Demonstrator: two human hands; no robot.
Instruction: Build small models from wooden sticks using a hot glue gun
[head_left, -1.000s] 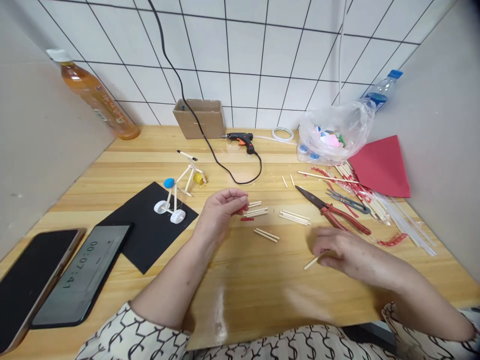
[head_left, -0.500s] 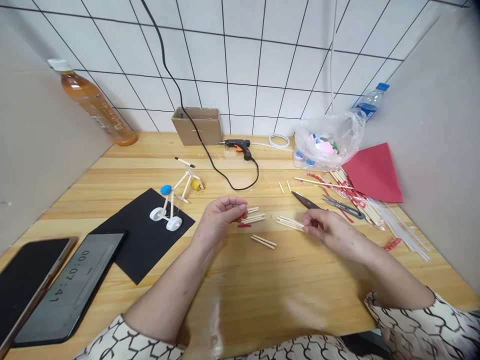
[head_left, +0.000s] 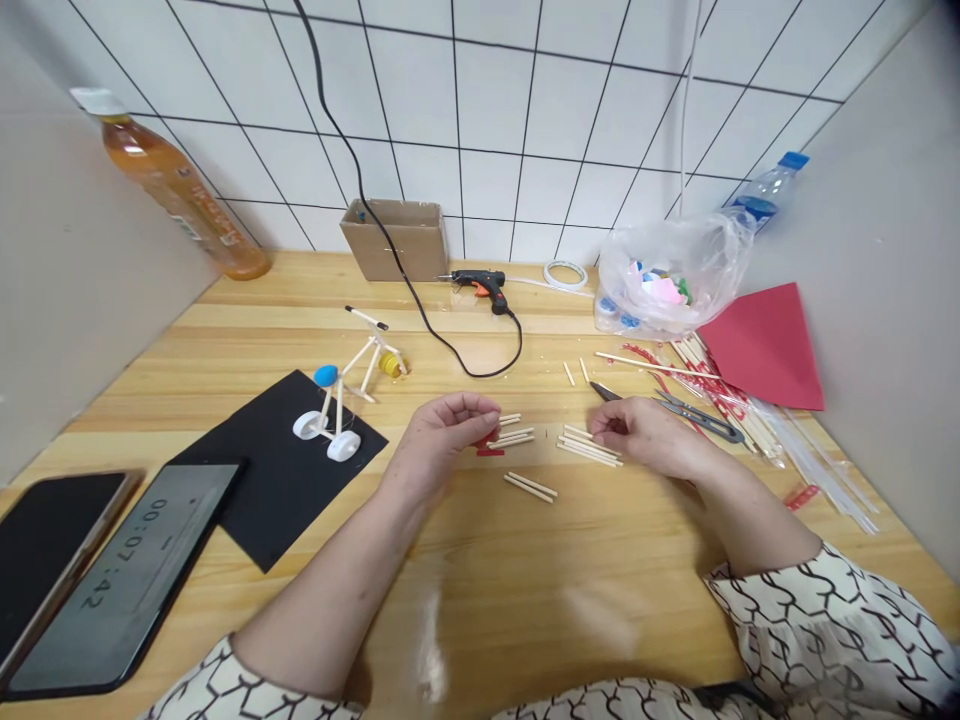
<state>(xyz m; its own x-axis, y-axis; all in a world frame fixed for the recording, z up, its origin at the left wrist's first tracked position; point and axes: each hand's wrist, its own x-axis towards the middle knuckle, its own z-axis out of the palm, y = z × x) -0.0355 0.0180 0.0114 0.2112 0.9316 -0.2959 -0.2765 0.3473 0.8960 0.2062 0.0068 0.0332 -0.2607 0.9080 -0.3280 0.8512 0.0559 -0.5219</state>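
Note:
My left hand (head_left: 454,430) is closed in a pinch at the middle of the table, with a small red piece (head_left: 485,440) showing at its fingertips. Short wooden sticks (head_left: 513,437) lie just to its right, by a red strip (head_left: 490,453). My right hand (head_left: 626,432) has its fingers bent together at the upper right end of another group of short sticks (head_left: 589,450); what its fingertips hold is too small to make out. Two more sticks (head_left: 530,487) lie nearer to me, between the hands.
A stick model with white wheels (head_left: 343,446) stands on black sheet (head_left: 277,500). Behind are a glue gun (head_left: 484,288), a cardboard box (head_left: 397,245) and a plastic bag (head_left: 667,270). Scissors (head_left: 701,415) lie right, phones (head_left: 127,580) left, a tea bottle (head_left: 180,195) far left.
My right hand has shifted left and up to the far side of the right-hand sticks, whose near ends now show. My left hand keeps its pinch. The view has shifted slightly.

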